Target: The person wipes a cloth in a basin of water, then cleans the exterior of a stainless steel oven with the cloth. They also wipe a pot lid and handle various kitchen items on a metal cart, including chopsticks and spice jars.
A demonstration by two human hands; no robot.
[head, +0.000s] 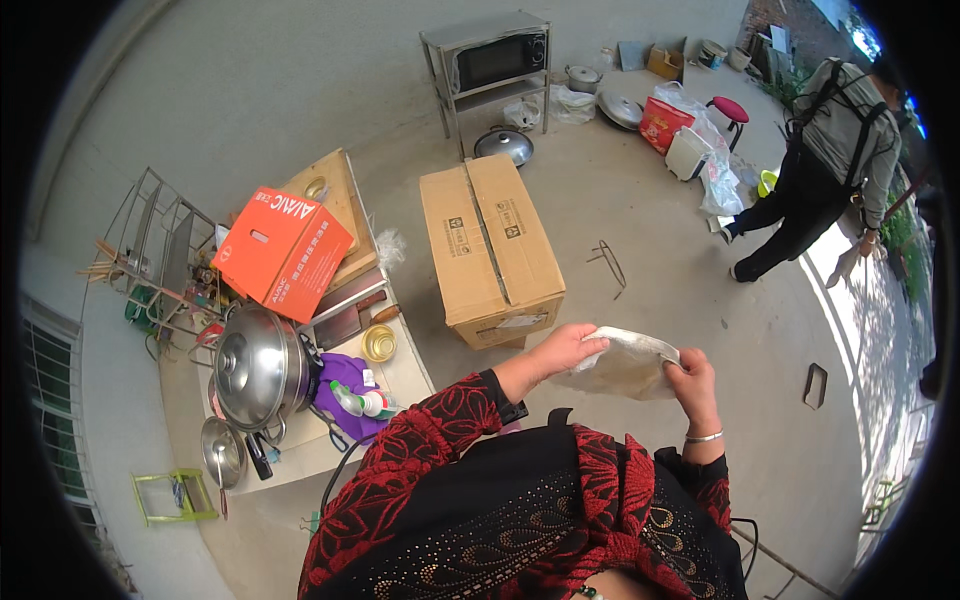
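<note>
A thin, whitish, see-through sheet or bag, probably plastic, is stretched between my two hands. My left hand pinches one end of its upper edge, the thumb lying on top. At the opposite end, my right hand grips it with bent fingers, a silver bangle at the wrist. The lower part sags over the floor, and whether anything is inside cannot be made out. Just beyond my left hand stands a large closed cardboard box with a dark seam along its top.
To the left, a table bears a lidded steel pot, a red-orange carton, a cleaver and a purple cloth. A metal rack holds a microwave. A person walks at right; a metal frame lies nearby.
</note>
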